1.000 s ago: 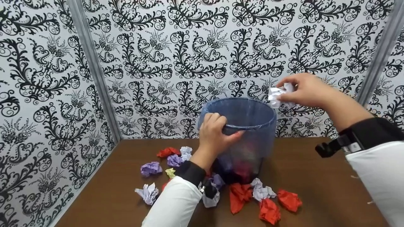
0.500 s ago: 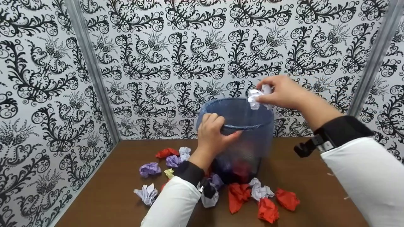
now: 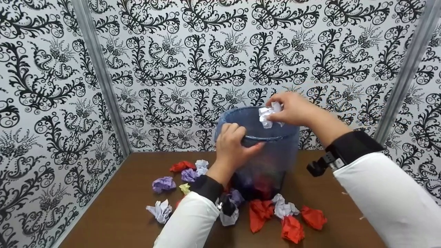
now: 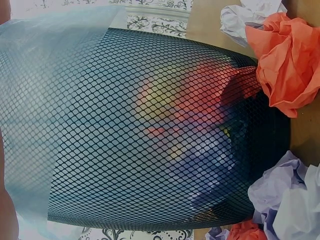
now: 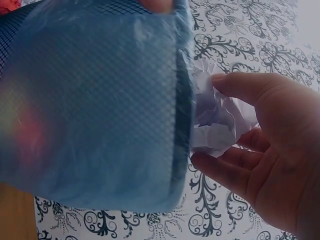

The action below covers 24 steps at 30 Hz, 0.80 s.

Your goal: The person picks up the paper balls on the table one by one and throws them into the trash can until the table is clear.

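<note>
A black mesh wastebasket [image 4: 125,150] lined with a thin blue bag [image 5: 120,125] stands on the brown table. My left hand [image 3: 231,146] grips its near left rim, fingers hooked over the edge and thumb along the outside. A crumpled white paper ball [image 3: 268,117] is pinched between the thumb and fingers of my right hand [image 3: 291,108], over the basket's mouth at the right side. In the right wrist view the ball is right at the bag's edge. Red, yellow and bluish crumpled papers show blurred through the mesh near the bottom.
Crumpled papers lie around the basket: red balls [image 3: 293,229] and a white ball [image 3: 285,207] in front, purple balls [image 3: 164,185], a yellow one [image 3: 185,188] and another white one [image 3: 160,211] to the left. A patterned wall [image 3: 179,62] rises behind the table [image 3: 113,196].
My right hand has moved left and slightly down with the white paper ball, from beside the basket to over its mouth. My left hand stays on the rim.
</note>
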Each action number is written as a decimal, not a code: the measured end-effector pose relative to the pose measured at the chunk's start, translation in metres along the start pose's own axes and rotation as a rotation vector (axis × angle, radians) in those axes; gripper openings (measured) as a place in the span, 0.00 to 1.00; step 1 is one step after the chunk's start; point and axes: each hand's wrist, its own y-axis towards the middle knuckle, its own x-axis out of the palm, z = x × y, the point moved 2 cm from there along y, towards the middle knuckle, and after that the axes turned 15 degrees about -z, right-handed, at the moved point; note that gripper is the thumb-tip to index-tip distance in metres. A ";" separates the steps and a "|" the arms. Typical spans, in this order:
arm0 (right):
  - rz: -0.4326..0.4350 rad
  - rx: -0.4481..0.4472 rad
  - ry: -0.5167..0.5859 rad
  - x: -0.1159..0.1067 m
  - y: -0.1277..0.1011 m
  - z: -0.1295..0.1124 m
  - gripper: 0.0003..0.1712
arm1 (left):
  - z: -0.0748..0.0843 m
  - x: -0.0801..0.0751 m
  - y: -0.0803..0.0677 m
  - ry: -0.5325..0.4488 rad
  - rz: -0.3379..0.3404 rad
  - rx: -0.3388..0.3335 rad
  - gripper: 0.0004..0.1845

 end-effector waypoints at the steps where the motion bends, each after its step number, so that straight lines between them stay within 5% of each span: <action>1: 0.000 -0.003 -0.005 0.001 0.001 0.000 0.27 | 0.000 0.000 0.000 -0.001 0.000 0.000 0.31; 24: -0.016 -0.086 -0.059 0.013 -0.002 -0.005 0.25 | 0.001 0.001 -0.001 0.016 0.035 0.001 0.32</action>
